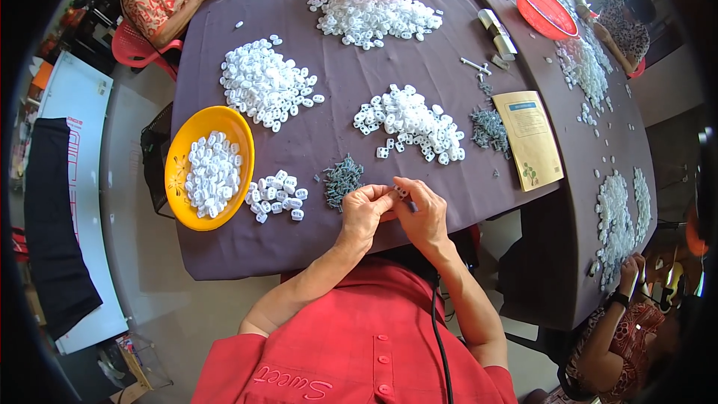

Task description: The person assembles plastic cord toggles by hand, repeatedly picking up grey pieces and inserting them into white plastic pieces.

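Dark purple-grey cloth covers the table, and pale floor shows on the left; co-workers sit around the edges. Close to the near edge, the person's two bare hands meet at the fingertips. Thumb and forefinger of the right hand are together, pinched on a small white plastic piece with dark holes. Fingers of the left hand curl inward with the tips drawn up to that piece; whether they clamp it too or merely steady it, I cannot tell. Something dark grey shows just under the right fingers, probably one of the small plugs, though it is too small to be sure.

Just beside the left hand lies a heap of grey plugs, with a loose cluster of white pieces farther left, next to a yellow oval plate holding more. Beyond the hands spreads a heap of white two-holed pieces, near a second grey heap and a tan envelope.
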Demonstrator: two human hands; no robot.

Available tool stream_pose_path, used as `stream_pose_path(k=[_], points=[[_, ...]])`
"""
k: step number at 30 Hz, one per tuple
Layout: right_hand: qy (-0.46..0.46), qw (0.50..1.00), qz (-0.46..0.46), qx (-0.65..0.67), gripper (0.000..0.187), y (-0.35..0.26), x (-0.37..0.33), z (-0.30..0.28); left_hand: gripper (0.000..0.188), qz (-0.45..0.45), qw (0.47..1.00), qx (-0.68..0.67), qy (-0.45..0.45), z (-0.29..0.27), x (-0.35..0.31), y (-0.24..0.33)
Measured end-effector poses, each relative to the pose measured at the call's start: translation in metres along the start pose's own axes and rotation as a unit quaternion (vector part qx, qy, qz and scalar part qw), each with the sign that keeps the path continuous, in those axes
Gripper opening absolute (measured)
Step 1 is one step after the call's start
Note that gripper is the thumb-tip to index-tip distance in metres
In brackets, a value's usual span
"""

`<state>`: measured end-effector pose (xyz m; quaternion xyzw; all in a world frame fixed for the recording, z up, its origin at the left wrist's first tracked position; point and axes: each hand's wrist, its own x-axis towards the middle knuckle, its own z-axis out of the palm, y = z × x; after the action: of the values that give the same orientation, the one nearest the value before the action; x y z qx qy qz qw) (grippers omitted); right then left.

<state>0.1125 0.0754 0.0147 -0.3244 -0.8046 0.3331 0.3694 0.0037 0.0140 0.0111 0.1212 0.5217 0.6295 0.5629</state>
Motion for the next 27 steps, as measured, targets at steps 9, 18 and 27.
stream_pose_path(k=[9, 18, 27], points=[[0.001, 0.999, 0.037, 0.014, 0.029, 0.002, -0.002, -0.001, 0.013, -0.056, 0.998, -0.034, -0.025, -0.004, 0.0, 0.008], [-0.003, 1.0, 0.009, 0.011, 0.031, 0.006, -0.003, -0.001, 0.014, -0.038, 0.997, 0.038, -0.058, -0.007, 0.002, 0.007], [-0.067, 0.986, 0.077, 0.133, 0.027, 0.003, -0.001, -0.015, 0.012, 0.015, 0.989, 0.14, -0.053, -0.009, 0.003, 0.015]])
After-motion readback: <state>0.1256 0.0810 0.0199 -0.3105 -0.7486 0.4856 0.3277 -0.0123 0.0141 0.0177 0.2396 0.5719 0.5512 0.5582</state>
